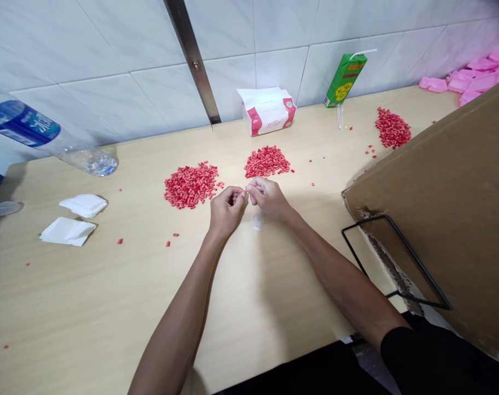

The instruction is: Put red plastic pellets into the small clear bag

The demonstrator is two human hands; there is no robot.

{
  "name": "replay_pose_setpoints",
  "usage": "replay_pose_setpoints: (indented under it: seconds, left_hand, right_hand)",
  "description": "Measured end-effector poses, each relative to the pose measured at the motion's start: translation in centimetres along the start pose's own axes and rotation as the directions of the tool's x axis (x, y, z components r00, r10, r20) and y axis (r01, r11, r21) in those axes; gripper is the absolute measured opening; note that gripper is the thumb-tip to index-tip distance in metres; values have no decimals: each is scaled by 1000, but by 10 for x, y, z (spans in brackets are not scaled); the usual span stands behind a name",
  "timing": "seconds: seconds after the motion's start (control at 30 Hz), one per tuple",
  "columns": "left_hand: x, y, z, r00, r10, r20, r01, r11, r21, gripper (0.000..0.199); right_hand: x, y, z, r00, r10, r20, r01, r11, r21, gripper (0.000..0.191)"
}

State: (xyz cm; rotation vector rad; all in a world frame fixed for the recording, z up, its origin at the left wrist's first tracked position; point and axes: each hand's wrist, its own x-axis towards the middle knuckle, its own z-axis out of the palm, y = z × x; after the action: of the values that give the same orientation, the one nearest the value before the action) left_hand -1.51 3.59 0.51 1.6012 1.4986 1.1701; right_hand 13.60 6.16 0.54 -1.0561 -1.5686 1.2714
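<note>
Left hand (226,211) and right hand (271,198) met, both pinching what looked like a red bit (246,191), as if for steadiness; the nearest pile (267,161) sat handily close!

Tiny red piece (246,190), mostly hidden between the fingertips (242,193)

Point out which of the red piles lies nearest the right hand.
The middle pile, just beyond the right hand; the left pile and far-right pile lie farther away.
</note>
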Motion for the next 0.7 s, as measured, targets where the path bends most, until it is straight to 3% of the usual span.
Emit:
replay_pose_setpoints:
  seconds: [0.37, 0.7]
  left_hand:
    - [2, 2, -1, 992, -117, 38, 123, 951, -285, 39]
    - [3, -6, 0, 993, -116, 3, 111, 942, -316, 23]
  right_hand:
    - [4, 5, -6, 999, -5, 45, -3, 986, 166, 25]
    - [3, 2, -8, 994, -4, 107, -11, 989, 147, 24]
